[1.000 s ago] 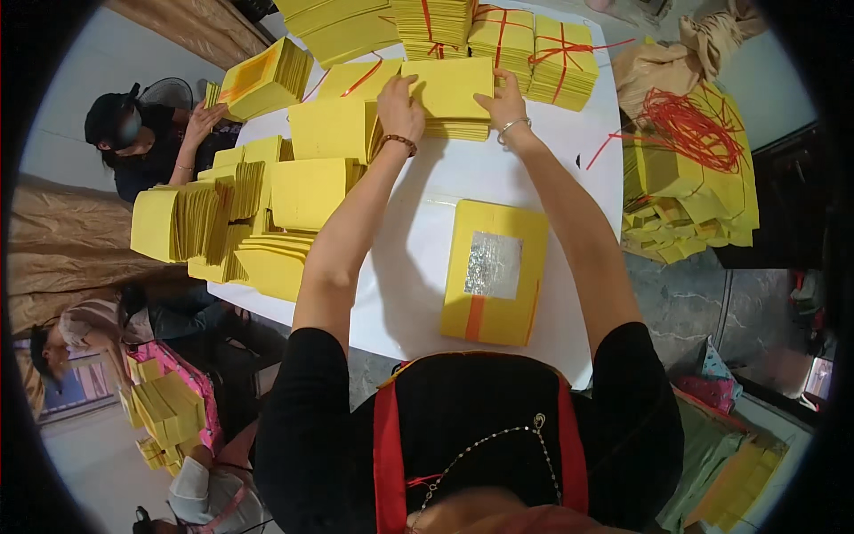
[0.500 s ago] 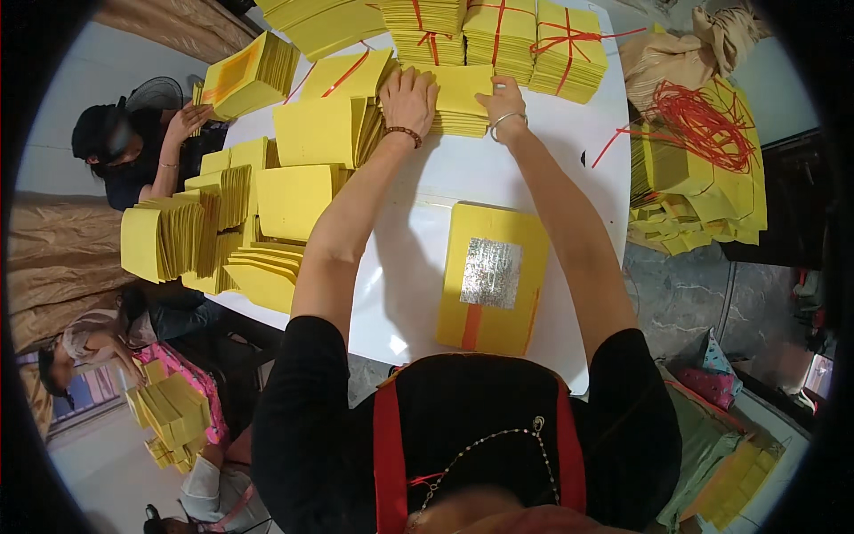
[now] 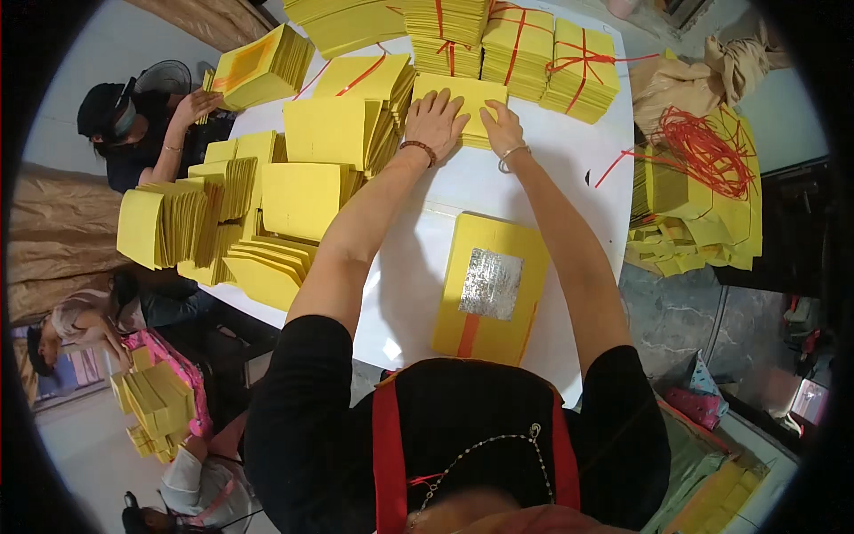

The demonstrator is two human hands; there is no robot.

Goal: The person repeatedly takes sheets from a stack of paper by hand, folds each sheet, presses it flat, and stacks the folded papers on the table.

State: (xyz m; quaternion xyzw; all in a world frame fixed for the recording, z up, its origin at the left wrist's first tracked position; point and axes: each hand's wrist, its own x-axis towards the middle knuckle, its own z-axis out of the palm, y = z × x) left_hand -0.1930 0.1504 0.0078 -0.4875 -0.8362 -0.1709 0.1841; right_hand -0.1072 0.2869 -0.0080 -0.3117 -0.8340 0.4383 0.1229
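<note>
A short stack of yellow paper (image 3: 463,87) lies at the far side of the white table, in front of tied bundles. My left hand (image 3: 436,125) rests on top of it, fingers spread toward its far edge. At the stack's near right corner is my right hand (image 3: 504,131), fingers bent onto the paper; their undersides are hidden. Nearer to me lies a yellow pad of paper (image 3: 516,233) with a silver foil square (image 3: 491,283) and an orange stripe; neither hand touches it.
Tied yellow bundles (image 3: 584,76) with red string stand at the back. Loose yellow stacks (image 3: 301,200) crowd the table's left. Tangled red string (image 3: 703,151) sits on paper beyond the right edge. A co-worker (image 3: 133,129) reaches to a stack at far left; other people sit lower left.
My left hand has come from the stack's left edge onto its top. My right hand has shifted from the right edge to the near right corner. The view has shifted slightly.
</note>
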